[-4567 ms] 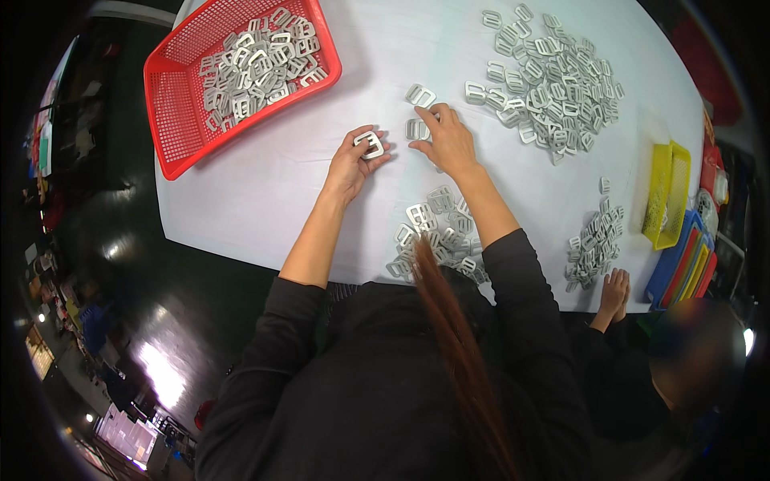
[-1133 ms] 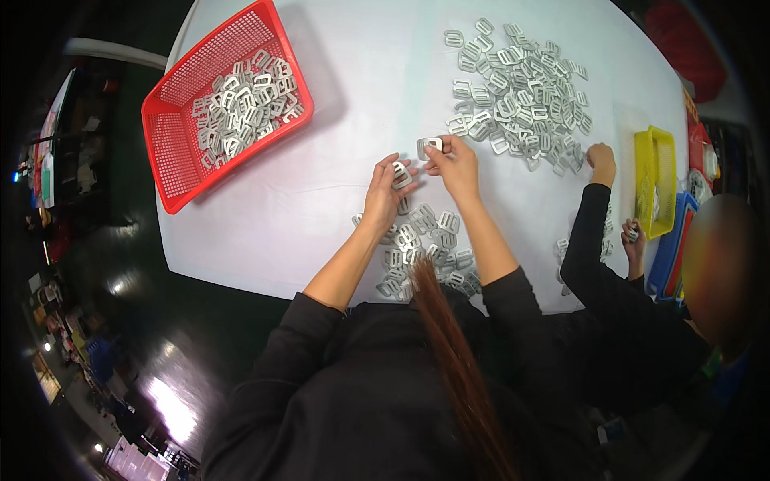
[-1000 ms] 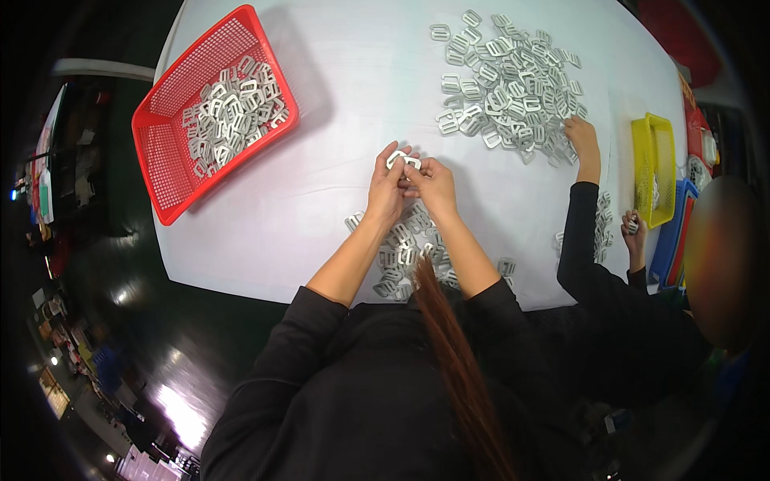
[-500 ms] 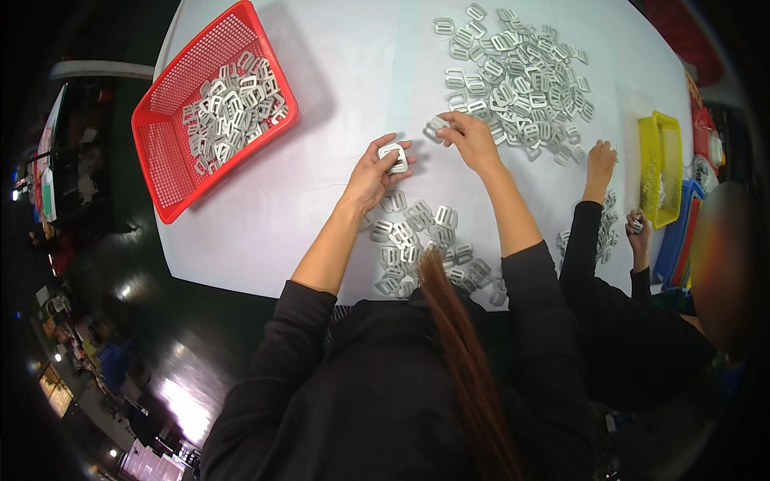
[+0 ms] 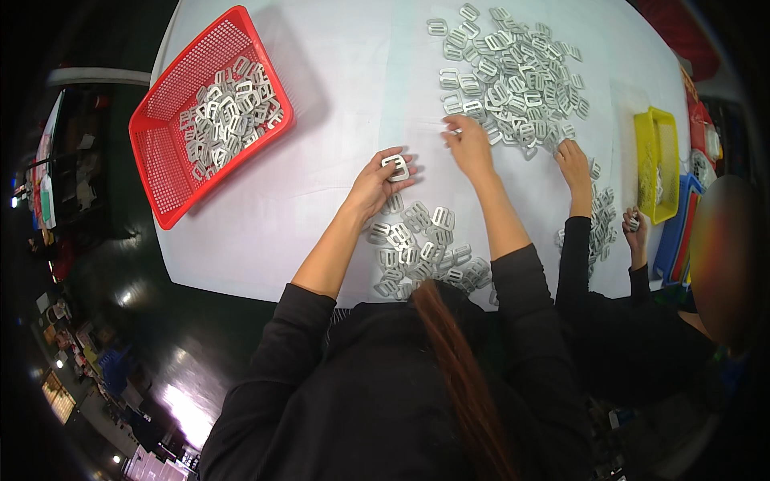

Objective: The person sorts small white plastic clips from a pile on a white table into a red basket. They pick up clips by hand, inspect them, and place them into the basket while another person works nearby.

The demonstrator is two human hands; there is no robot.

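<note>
Left hand [image 5: 378,178]: fingers gripping silver buckle [image 5: 395,167], just beyond near pile [image 5: 399,235]. Right hand [image 5: 469,148]: thumb and fingers parted, beside lower-left edge of far pile [image 5: 532,99]. White tabletop [image 5: 329,172] stretches open between left hand and rim of red basket [image 5: 228,172].

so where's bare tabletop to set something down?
Widest: white tabletop between the red basket and the far buckle pile, beyond the left hand. Also below the basket, left of the left forearm. Crowded: right side, with co-worker's pile and yellow basket; near pile by the body.
</note>
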